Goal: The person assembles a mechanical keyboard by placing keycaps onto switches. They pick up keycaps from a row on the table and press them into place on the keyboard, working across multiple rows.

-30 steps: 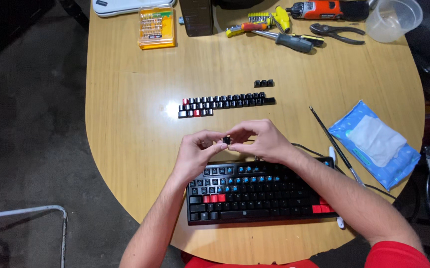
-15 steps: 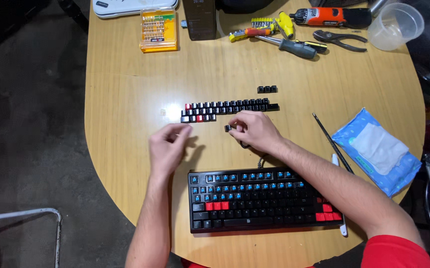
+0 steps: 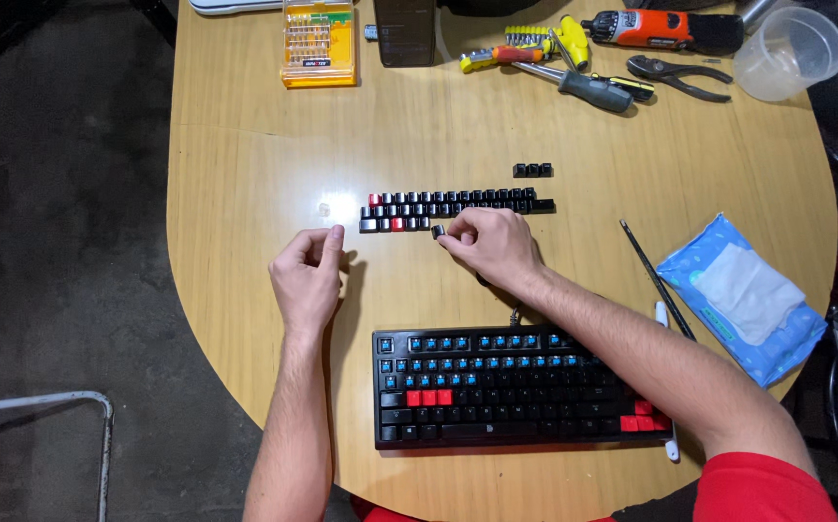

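One small black keycap (image 3: 438,231) is pinched in the grip of the right hand (image 3: 491,246), at the end of two rows of keycaps (image 3: 453,208). The left hand (image 3: 308,280) is loosely curled, holding nothing. One keyboard (image 3: 520,387) lies near on the round wooden tabletop (image 3: 245,174).

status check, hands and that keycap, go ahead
Right hand pinching a black keycap at the end of the keycap rows. Left hand empty, resting on table. Keyboard near, nothing blocking.
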